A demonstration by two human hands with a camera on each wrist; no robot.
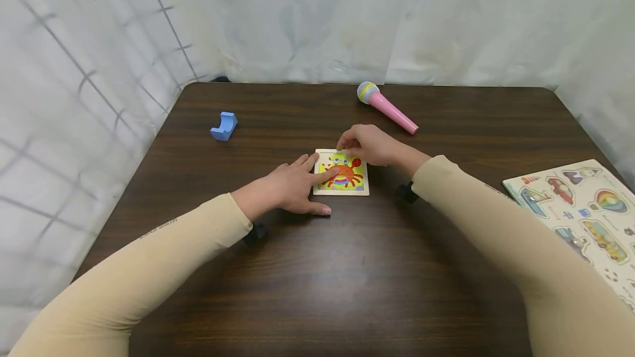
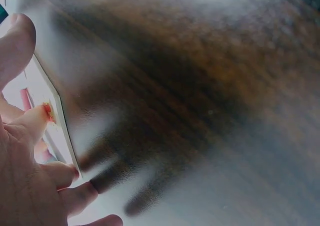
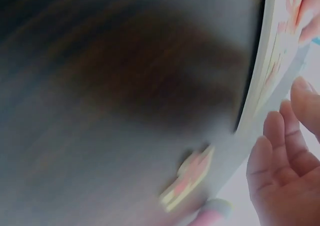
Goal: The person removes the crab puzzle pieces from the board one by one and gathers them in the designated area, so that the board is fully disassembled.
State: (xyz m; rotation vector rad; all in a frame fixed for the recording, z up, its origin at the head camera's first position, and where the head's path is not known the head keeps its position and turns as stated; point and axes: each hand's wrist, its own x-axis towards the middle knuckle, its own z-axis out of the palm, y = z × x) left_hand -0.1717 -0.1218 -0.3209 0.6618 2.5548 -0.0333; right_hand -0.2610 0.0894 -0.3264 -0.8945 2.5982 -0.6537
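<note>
A small square crab jigsaw puzzle (image 1: 342, 193) in a pale wooden tray lies on the dark table. Spread flat from the left side, my left hand (image 1: 292, 186) rests its index finger on the orange crab picture, with other fingers at the tray's left edge. My right hand (image 1: 374, 145) is bent over the tray's upper right corner, its thumb over the picture and its fingers loosely curved. Nothing shows between that thumb and those fingers in the right wrist view. Below them there, a loose puzzle piece (image 3: 187, 178) with a pinkish pattern lies on the table.
A pink toy microphone (image 1: 392, 112) lies behind my right hand. Toward the back left stands a light blue cradle-shaped block (image 1: 225, 126). A large board with vehicle pictures (image 1: 577, 208) lies at the right edge, partly behind my right sleeve. White curtains hang around the table.
</note>
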